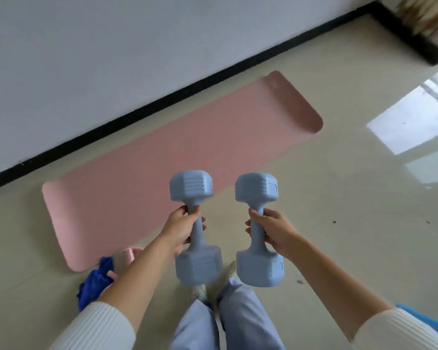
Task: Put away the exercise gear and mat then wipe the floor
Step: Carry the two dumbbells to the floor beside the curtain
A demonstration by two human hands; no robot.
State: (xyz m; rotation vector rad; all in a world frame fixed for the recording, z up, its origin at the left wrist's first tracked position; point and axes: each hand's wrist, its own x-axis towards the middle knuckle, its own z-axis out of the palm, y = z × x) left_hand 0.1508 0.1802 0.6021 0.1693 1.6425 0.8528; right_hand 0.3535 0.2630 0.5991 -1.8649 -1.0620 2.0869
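My left hand [181, 229] grips the handle of a light blue dumbbell [191, 184], held upright in front of me. My right hand [272, 229] grips the handle of a second light blue dumbbell [257, 188], also upright and about a hand's width to the right of the first. Beyond them a pink exercise mat [162, 157] lies unrolled flat on the pale floor, running diagonally along the wall. A blue cloth [95, 282] lies bunched on the floor by the mat's near corner, partly hidden behind my left forearm.
A white wall with a black skirting board [162, 103] runs behind the mat. A small pink object [129, 255] sits beside the blue cloth. A blue thing [430, 322] shows at the lower right edge. My legs and feet stand below the dumbbells.
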